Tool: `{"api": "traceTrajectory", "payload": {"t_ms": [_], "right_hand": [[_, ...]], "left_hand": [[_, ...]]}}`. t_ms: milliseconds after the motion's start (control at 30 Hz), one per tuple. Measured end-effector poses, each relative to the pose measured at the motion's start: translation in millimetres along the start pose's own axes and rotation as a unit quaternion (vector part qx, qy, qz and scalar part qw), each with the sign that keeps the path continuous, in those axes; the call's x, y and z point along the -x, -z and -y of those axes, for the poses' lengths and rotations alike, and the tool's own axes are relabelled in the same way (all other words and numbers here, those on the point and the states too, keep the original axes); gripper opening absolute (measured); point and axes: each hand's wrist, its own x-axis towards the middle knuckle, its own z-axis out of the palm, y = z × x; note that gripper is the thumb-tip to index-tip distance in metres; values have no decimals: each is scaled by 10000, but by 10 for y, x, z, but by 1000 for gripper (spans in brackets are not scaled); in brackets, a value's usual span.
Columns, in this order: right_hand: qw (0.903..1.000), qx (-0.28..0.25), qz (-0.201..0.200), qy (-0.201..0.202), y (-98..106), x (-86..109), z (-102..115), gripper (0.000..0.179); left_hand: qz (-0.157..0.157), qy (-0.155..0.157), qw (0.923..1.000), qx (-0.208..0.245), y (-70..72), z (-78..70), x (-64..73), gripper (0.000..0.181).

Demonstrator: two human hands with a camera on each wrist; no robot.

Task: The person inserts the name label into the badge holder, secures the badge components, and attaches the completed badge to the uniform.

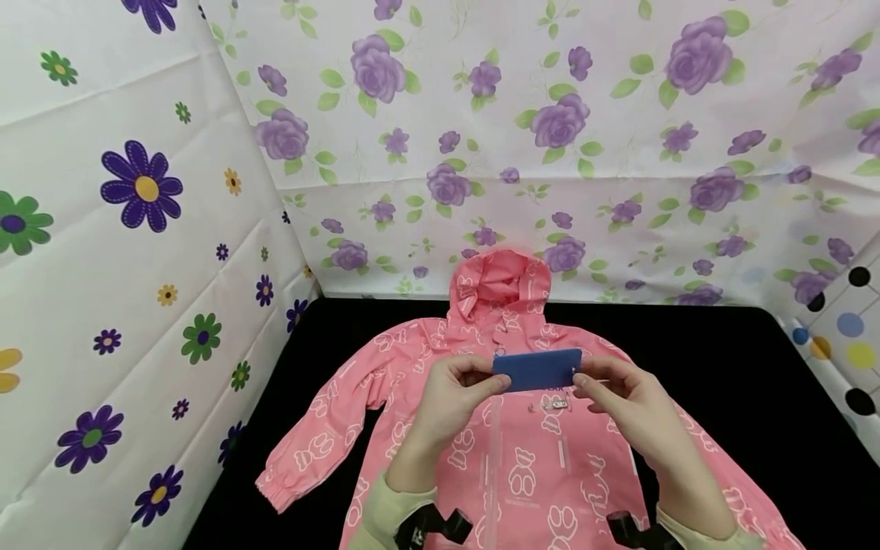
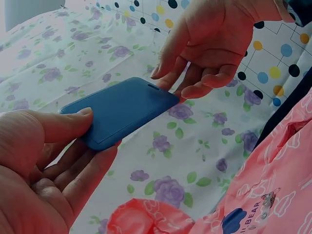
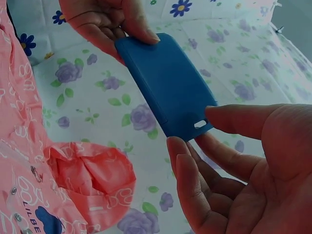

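a: where is the flat blue case (image 1: 538,370) now?
b: it is near the middle of the head view, a little below the center, held up between two hands, in front of the chest of a pink jacket (image 1: 522,489).
a: and how are the fingers?
b: the left hand (image 1: 443,401) pinches the left end, with the thumb on the face toward the camera. the right hand (image 1: 635,397) pinches the right end, beside a small slot (image 3: 200,124) which shows in the right wrist view.
a: how does the jacket lie?
b: it is spread on a black table (image 1: 708,351), with the hood (image 1: 498,286) toward the middle of the frame and one sleeve (image 1: 323,431) reaching to the lower left.
a: what is behind?
b: a white sheet with purple flowers (image 1: 509,202), across the upper part of the frame.
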Motion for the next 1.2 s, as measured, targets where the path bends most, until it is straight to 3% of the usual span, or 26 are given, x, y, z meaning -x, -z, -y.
{"api": "traceTrajectory", "payload": {"t_ms": [300,433,533,667,767,1200], "right_hand": [[10000,-2,-38,63,22,6,-16,42],[9999,-53,-89,128,18,7,-12,40],[9998,-106,-88,156,10,-1,-7,39],[9997,-200,14,143,2,-12,-1,41],[9996,-245,67,130,0,-17,7,43],[9990,-426,-13,113,15,0,35,41]], "left_hand": [[-475,-528,9968,-372,-37,-5,-1,10],[-616,-962,9921,-516,-49,10,-22,11],[-690,-1490,9813,-1003,-55,20,-32,12],[-686,-2195,9583,-1695,-59,25,-36,13],[-590,-2529,9465,-1918,-65,24,-39,13],[-538,-2798,9363,-2052,-71,36,-42,13]]}}
